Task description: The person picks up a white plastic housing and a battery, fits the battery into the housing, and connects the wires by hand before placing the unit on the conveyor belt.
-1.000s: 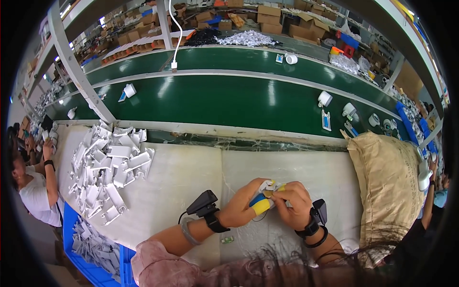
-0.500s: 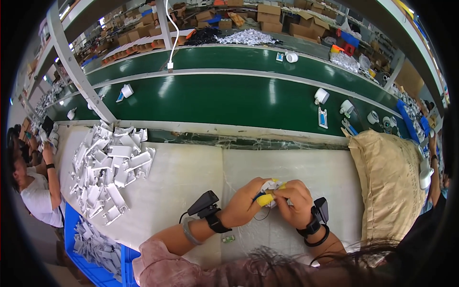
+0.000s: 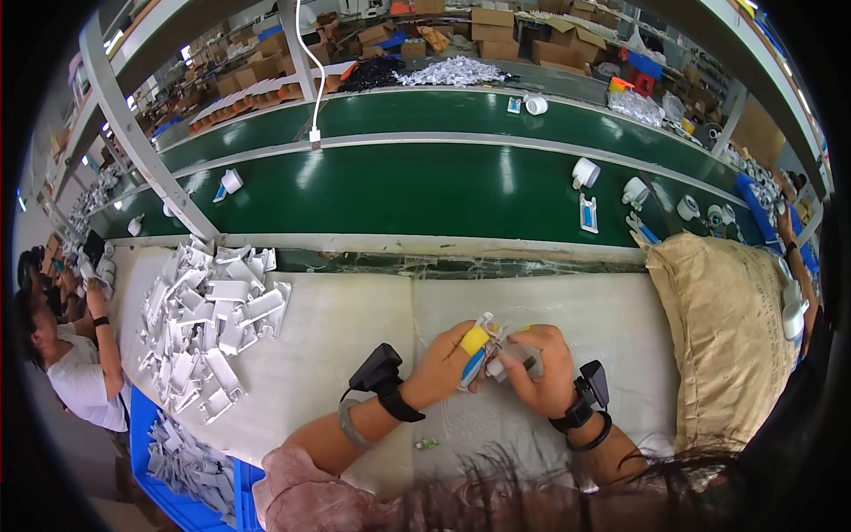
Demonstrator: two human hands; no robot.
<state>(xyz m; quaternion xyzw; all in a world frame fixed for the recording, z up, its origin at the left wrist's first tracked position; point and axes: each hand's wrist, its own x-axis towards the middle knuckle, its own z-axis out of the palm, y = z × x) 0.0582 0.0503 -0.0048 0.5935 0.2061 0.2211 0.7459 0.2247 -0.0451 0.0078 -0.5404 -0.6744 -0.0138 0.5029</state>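
My left hand [image 3: 441, 371], with yellow tape round a finger, grips a white plastic housing with a blue strip [image 3: 475, 364]. Close beside it, my right hand [image 3: 548, 371] is curled with its thumb and fingertips at a small white and dark part [image 3: 511, 365]; the fingers partly hide it. Yellow tape also shows on a right fingertip. On the mat below my hands lies a small green circuit board [image 3: 426, 443]. To the left rests a heap of white plastic housings [image 3: 213, 324].
A blue bin [image 3: 140, 448] of similar parts stands at lower left. A brown sack [image 3: 722, 328] bulges at the right. Beyond the pale mat [image 3: 346, 328], a green conveyor belt [image 3: 399, 186] carries round white devices [image 3: 586, 172]. A white cable [image 3: 316, 106] hangs above it. A person [image 3: 75, 355] works at far left.
My hands have drawn slightly apart, and the left has turned so the blue strip shows. The small part at my right fingers has come into view. Devices on the near belt have shifted left.
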